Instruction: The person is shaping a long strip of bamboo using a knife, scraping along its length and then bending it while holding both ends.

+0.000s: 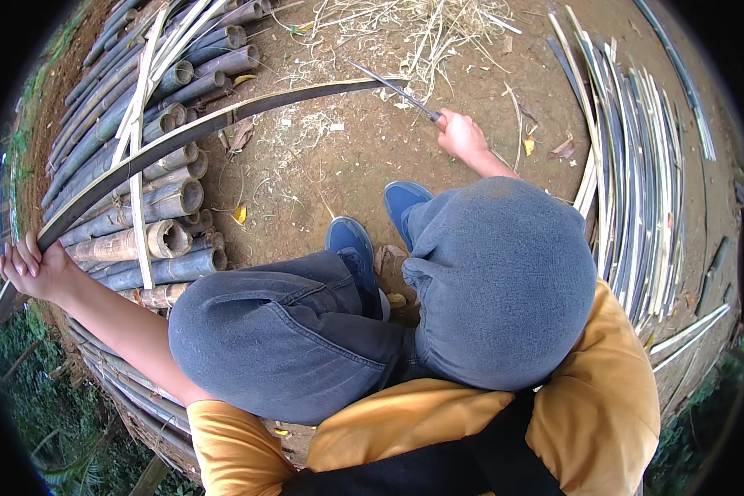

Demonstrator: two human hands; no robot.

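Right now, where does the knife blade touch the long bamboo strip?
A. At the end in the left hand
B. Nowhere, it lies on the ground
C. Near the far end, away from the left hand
C: the right hand holds the knife against the bamboo strip near its far end, while the left hand grips the other end.

1 knife [393,87], 1 long strip [198,128], 2 shoes [351,244], approx. 20 poles [169,198].

Dirt ground [339,157] — bamboo poles [153,198], split strips [636,165], dry shavings [405,33].
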